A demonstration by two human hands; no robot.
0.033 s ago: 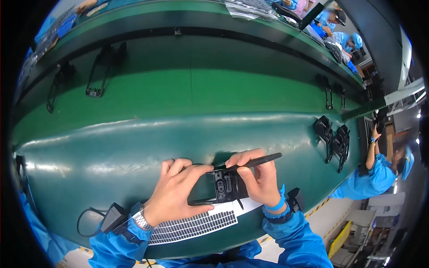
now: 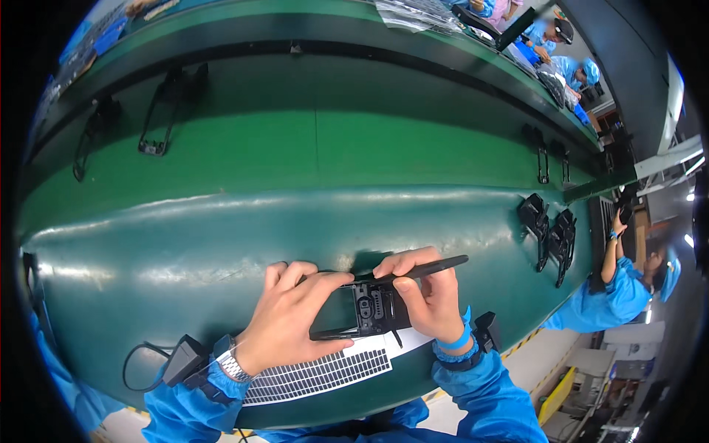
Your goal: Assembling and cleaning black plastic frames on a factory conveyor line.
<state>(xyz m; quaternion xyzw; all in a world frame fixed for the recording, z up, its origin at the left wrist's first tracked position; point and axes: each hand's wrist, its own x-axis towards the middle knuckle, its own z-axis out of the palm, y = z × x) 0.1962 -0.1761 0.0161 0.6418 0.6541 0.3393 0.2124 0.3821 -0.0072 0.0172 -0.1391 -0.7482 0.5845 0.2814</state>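
Between my two hands lies a black plastic frame part (image 2: pixel 367 308) with a moulded, slotted block in its middle. My left hand (image 2: pixel 289 317) steadies it at the left, thumb along the near side and fingertips at the far side. In my right hand (image 2: pixel 427 295) is a slim black pen-shaped tool (image 2: pixel 436 266), pinched between thumb and fingers, its thick end pointing right. The tool's tip meets the far edge of the part, near my left fingertips, and is partly hidden. Under the part and my left wrist is a white sheet of small black rectangular pieces (image 2: pixel 325 376).
Two black assemblies (image 2: pixel 548 232) lie at the table's right. More black frames stand on the green surface behind, at left (image 2: pixel 159 125) and right (image 2: pixel 543 155). A black box with a cable (image 2: pixel 185 360) is beside my left wrist. A co-worker (image 2: pixel 613 295) sits at the right.
My hands, the tool and the part stay almost in place. The view has shifted very slightly.
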